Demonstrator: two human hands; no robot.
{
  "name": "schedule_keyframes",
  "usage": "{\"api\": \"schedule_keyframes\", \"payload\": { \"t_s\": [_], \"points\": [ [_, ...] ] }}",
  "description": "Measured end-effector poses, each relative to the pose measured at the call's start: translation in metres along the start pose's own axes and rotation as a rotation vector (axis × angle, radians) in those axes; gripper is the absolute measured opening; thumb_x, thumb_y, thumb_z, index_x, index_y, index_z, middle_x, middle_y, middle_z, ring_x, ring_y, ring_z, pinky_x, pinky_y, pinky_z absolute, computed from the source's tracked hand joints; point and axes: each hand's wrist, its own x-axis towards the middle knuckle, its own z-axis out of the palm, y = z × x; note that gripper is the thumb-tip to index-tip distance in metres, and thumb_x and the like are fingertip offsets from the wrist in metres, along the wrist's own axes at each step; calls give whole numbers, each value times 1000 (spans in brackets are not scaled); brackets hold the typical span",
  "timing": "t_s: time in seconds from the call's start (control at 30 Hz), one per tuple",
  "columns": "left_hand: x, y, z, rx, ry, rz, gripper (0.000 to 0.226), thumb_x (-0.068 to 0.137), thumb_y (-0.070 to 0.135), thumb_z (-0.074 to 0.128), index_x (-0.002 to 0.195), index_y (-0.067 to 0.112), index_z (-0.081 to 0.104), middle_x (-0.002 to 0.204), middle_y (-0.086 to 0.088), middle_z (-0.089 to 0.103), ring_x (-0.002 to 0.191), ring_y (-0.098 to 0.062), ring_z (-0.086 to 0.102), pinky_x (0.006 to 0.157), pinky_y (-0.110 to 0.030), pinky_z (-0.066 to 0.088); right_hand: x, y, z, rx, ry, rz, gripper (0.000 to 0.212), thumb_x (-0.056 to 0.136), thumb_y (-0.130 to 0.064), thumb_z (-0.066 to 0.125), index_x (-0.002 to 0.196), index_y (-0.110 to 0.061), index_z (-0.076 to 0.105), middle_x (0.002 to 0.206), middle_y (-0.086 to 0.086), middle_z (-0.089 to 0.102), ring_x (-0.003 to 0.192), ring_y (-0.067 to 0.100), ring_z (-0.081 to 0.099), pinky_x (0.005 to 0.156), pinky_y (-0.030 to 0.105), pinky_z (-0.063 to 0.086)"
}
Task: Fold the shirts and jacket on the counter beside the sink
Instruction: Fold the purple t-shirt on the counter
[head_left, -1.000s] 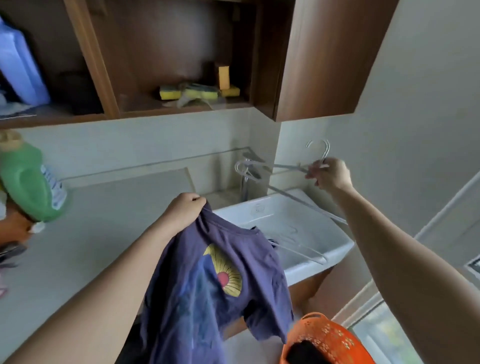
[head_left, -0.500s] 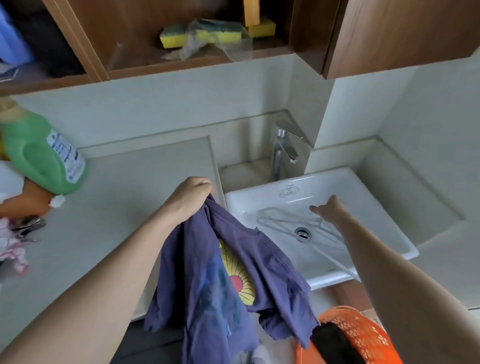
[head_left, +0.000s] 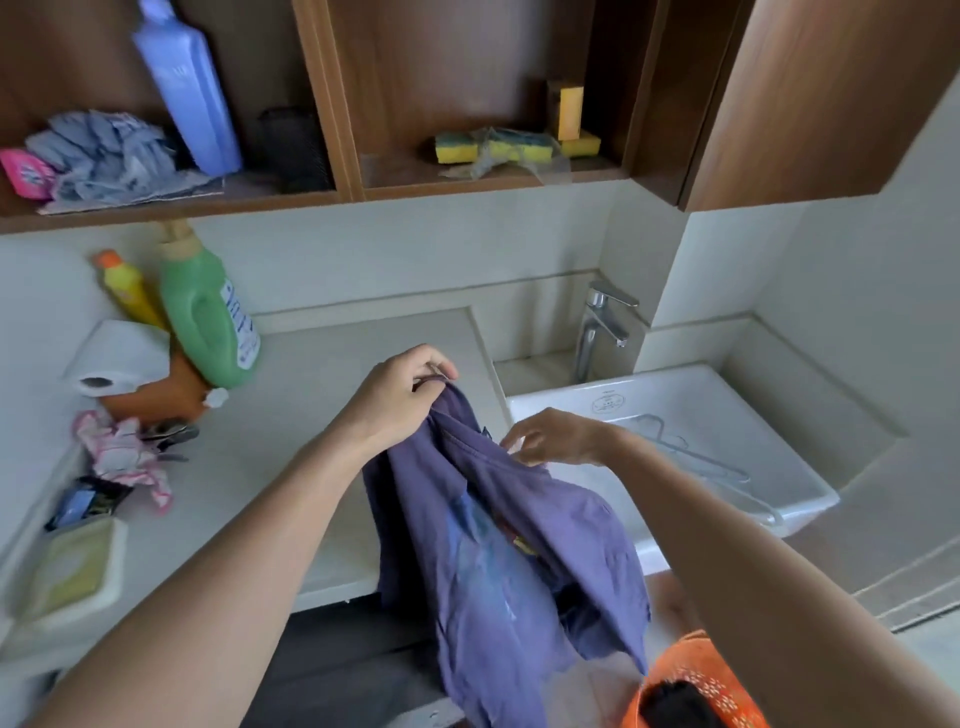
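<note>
A purple T-shirt (head_left: 498, 561) with a yellow and red print hangs in front of the counter edge. My left hand (head_left: 400, 395) grips it by the top, near the collar, above the grey counter (head_left: 311, 395). My right hand (head_left: 550, 436) is at the shirt's upper right edge with fingers loosely curled, touching the fabric; whether it pinches the cloth I cannot tell. Clear hangers (head_left: 691, 457) lie in the white sink (head_left: 800, 499) to the right.
An orange laundry basket (head_left: 696, 680) with dark clothing stands low right. On the counter's left are a green detergent bottle (head_left: 208, 317), a yellow bottle (head_left: 127, 288), a paper roll (head_left: 119, 358), a pink cloth (head_left: 124, 457) and a soap dish (head_left: 72, 566). A faucet (head_left: 597, 327) stands behind the sink. Shelves hang overhead.
My right hand let go of the hanger into the sink, then came left to the shirt's upper edge. My left hand kept its grip on the shirt.
</note>
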Motion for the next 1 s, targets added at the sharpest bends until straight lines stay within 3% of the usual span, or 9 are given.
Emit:
{"api": "schedule_keyframes", "payload": {
  "t_s": [0.17,0.23,0.33,0.5,0.57,0.67,0.77,0.87,1.0],
  "points": [
    [-73,-19,-58,77,164,16,32,93,2,47,78,30,53,81,0,64,72,-17,57,68,-32,43,-33,-60,50,-184,-48,-31,19,86,-23,71,86,-43,68,97,-10,73,92,7,65,88,21,48],
    [-99,-20,-78,124,173,53,43,85,-6,41,66,29,57,76,-2,64,62,-12,50,62,-30,39,-40,-82,72,-308,-21,-27,6,84,-35,75,86,-33,70,98,-6,71,95,15,63,89,30,49],
    [-127,-18,-102,176,188,106,57,78,-13,37,59,31,67,74,8,64,65,-4,53,61,-12,36,-46,-110,90,-467,195,-2,18,82,-35,70,82,-17,65,97,5,61,91,26,58,81,35,50],
    [-146,-15,-145,432,182,163,50,79,-15,41,74,20,77,84,5,56,77,-16,53,66,-22,34,-74,-149,69,-565,410,164,12,78,-20,60,74,-22,48,85,1,56,82,28,55,65,30,40],
    [-149,-13,-164,491,235,193,46,79,-15,44,79,16,78,84,4,53,78,-19,51,67,-23,31,-83,-157,52,-478,462,217,16,75,-6,48,81,-20,52,80,3,66,73,26,63,62,27,45],
    [-147,-5,-191,464,331,218,41,84,-10,44,85,12,79,89,-2,63,85,-24,59,76,-27,42,-91,-180,25,-97,517,174,38,77,6,27,88,-11,59,60,13,69,50,24,69,45,28,55],
    [-142,6,-213,414,402,245,36,90,2,44,86,15,78,96,-1,71,91,-16,62,84,-22,43,-88,-206,1,174,493,80,47,82,11,22,90,-9,64,82,24,72,64,33,74,63,42,63],
    [-130,13,-230,370,425,294,23,97,23,54,93,15,75,97,6,72,92,-8,60,83,-20,42,-76,-218,-19,311,486,-62,50,84,22,23,92,-2,66,101,26,67,83,40,72,69,38,63],
    [-100,9,-245,291,312,233,11,87,37,72,94,27,72,91,12,71,86,-4,61,70,-4,38,-47,-216,-46,375,519,-125,49,84,20,28,91,-5,69,98,16,68,84,24,67,68,32,63]
  ]
}}
